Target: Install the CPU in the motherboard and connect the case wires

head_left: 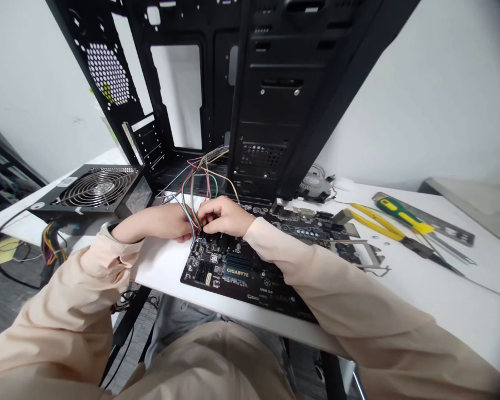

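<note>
A dark motherboard (250,286) marked GIGABYTE lies flat on the white table. Over its left corner my two hands meet around thin coloured cables (187,189), which run out of the black computer case (275,111). My right hand (227,215) is closed in a pinch on the cable ends, just above the board; the small plugs there are mostly covered by its fingers. Beside it, at the board's left edge, my left hand (173,222) is curled with the cables crossing its fingertips. What those fingertips hold is hidden.
A power supply (100,191) with a round fan grille sits at the left, its bundled leads hanging off the table edge. To the right lie yellow-handled pliers (379,225), a green-and-yellow screwdriver (400,214), a metal I/O plate (454,230) and a cooler fan (315,184).
</note>
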{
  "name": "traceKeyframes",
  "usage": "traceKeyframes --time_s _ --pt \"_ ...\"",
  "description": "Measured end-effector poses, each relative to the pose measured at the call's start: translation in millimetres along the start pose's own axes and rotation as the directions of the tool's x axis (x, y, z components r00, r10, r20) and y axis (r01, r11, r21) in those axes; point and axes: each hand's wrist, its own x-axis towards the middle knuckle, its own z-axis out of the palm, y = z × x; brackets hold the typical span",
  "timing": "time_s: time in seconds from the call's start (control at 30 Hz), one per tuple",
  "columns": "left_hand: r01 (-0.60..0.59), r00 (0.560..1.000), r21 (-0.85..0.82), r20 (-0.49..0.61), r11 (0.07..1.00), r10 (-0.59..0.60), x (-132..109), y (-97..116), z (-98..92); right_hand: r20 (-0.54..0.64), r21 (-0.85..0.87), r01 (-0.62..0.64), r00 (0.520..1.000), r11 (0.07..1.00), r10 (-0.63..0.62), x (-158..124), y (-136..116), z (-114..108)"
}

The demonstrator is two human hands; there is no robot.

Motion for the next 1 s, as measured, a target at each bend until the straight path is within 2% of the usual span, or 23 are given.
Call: traceKeyframes --time_s 0.13,0.3,0.5,0.63,0.73,0.8,0.9,1.0 --pt "-0.072 0.997 -0.026 -0.043 0.997 0.071 -9 -4 3.5 0.029 -0.15 0.063 0.998 0.987 -0.059 0 -1 -2" --pt "-0.078 0.984 -0.059 -0.167 0.995 0.068 -22 -10 14.5 0.057 -0.326 0.128 0.992 0.937 -0.116 -1 -2 2" --pt "-0.041 0.92 -0.08 -0.391 0.996 0.007 -30 -2 37.2 0.109 -0.511 0.149 0.988 0.847 -0.108 -1 -9 1" --pt "-0.039 0.856 -0.102 -0.517 0.994 -0.02 -39 7 56.1 0.194 -0.647 0.121 0.981 0.753 0.01 -3 -30 -3" --pt "-0.062 0.815 -0.156 -0.578 0.986 -0.04 -51 7 73.9 0.294 -0.724 0.127 0.946 0.678 0.137 -1 -50 -7" --pt "-0.087 0.81 -0.187 -0.585 0.979 -0.04 -58 7 84.6 0.338 -0.779 0.132 0.911 0.613 0.234 2 -62 -8" --pt "-0.152 0.807 -0.198 -0.591 0.968 0.006 -62 8 93.8 0.333 -0.85 0.107 0.868 0.516 0.368 7 -73 -6" --pt "-0.211 0.795 -0.129 -0.6 0.969 0.094 -57 10 95.8 0.295 -0.871 0.081 0.875 0.485 0.384 8 -75 1"
